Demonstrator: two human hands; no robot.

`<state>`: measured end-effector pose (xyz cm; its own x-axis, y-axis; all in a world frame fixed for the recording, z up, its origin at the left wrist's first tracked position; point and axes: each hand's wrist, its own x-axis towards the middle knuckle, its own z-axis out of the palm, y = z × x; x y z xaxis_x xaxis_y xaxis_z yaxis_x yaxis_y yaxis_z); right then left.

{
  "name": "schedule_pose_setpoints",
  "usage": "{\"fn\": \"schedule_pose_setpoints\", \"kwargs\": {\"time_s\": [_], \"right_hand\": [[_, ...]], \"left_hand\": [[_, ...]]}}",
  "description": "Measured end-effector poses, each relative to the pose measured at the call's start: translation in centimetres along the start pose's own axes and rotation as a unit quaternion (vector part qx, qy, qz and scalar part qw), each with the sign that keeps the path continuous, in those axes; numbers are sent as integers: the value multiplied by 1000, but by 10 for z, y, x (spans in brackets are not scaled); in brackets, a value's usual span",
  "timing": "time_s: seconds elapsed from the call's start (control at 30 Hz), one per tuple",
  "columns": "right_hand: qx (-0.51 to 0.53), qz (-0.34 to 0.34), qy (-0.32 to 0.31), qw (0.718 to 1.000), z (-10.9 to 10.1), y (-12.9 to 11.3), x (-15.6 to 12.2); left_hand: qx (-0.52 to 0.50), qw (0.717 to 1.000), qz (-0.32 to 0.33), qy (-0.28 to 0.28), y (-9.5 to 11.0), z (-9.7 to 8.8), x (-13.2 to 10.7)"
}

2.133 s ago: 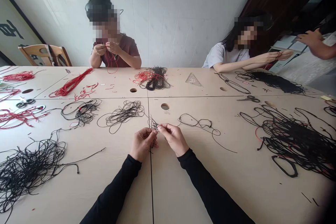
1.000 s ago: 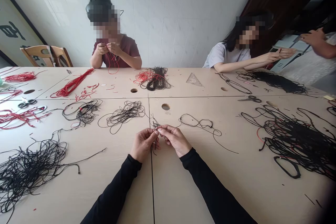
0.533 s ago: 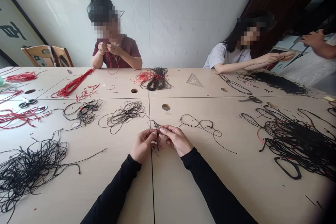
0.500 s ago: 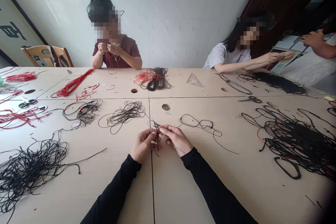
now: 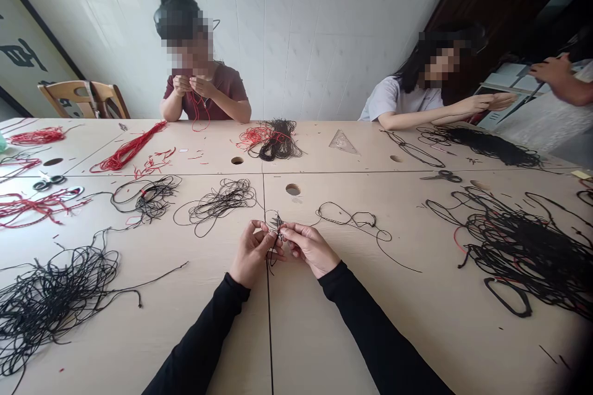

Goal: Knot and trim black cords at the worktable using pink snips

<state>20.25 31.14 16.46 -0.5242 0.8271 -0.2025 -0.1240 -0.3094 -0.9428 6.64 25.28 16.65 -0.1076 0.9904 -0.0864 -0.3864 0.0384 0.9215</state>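
Black cords [image 5: 272, 257] are pinched between my two hands above the seam of the table [image 5: 222, 333]. My left hand [image 5: 252, 253] closes thumb and fingers on them from the left. From the right, my right hand [image 5: 309, 245] grips the same cords with thumb against forefinger. Short ends stick up between the fingertips and a few strands hang below; the exact knotting is too small to make out. Thin cord runs from near my hands to a loose black coil [image 5: 225, 203] on the left and a looped black cord [image 5: 347, 215] on the right.
Large black cord heaps lie at left [image 5: 60, 296] and right [image 5: 532, 247]. Scissors [image 5: 442, 176] rest at right, another pair [image 5: 49, 181] at far left. Red cord [image 5: 130, 148] and a clear set square [image 5: 343, 142] lie farther back. Two people work across the table; another person's hand shows at right.
My left fingers have lifted and curled slightly around the cords. The hanging cord ends have shifted to the left. My right hand stays almost in place.
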Motion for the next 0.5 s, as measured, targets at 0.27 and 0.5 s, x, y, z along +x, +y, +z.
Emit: {"fn": "schedule_pose_setpoints", "kwargs": {"time_s": [0.27,0.5], "right_hand": [[0,3,-15,1000,0,0,0],[5,2,-8,1000,1,-1,-1]], "left_hand": [[-3,1000,2,9,-2,-3,2],[-2,1000,-5,19,-5,-4,4]]}}
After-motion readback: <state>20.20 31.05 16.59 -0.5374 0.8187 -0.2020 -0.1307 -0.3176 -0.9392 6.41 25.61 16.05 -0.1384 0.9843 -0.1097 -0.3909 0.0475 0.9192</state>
